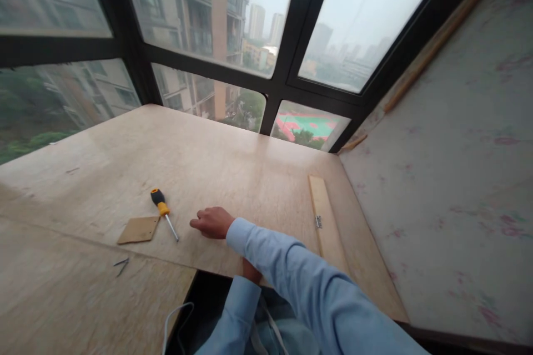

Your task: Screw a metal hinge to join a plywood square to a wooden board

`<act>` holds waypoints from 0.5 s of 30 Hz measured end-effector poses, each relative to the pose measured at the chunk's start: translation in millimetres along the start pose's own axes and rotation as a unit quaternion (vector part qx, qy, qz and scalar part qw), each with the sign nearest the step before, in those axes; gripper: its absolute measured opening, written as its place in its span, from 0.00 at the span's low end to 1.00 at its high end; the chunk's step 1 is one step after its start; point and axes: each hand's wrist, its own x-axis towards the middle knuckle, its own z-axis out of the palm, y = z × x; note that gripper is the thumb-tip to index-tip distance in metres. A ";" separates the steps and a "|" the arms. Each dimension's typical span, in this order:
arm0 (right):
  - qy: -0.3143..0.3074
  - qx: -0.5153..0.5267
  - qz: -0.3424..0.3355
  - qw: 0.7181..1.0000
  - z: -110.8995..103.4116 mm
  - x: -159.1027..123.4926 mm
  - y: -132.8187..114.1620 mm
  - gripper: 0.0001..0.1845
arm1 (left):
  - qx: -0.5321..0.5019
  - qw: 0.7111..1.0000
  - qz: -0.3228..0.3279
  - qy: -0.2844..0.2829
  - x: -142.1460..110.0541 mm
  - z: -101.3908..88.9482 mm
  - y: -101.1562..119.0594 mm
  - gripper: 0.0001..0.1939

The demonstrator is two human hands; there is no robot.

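My right hand is low over the wooden surface, its fingers curled in. Whatever they may hold is hidden from this angle. Nearest to it, on its left, lies a screwdriver with a black and yellow handle, its metal tip pointing toward me. A small brown board with little holes along one edge rests beside the screwdriver. Several screws lie closer to me. Of my left hand, only a part shows beneath my right forearm at the surface's edge; its fingers are hidden.
A long wooden strip with a metal hinge lies on the right. The broad wooden surface meets dark-framed windows at the back and a flowered wall at right. A white cable hangs by a dark gap near me.
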 end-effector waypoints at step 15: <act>0.302 0.269 0.350 0.845 -32.4 -318.5 99.7 0.08 | -0.056 0.977 0.076 0.190 19.8 -14.3 24.2 0.12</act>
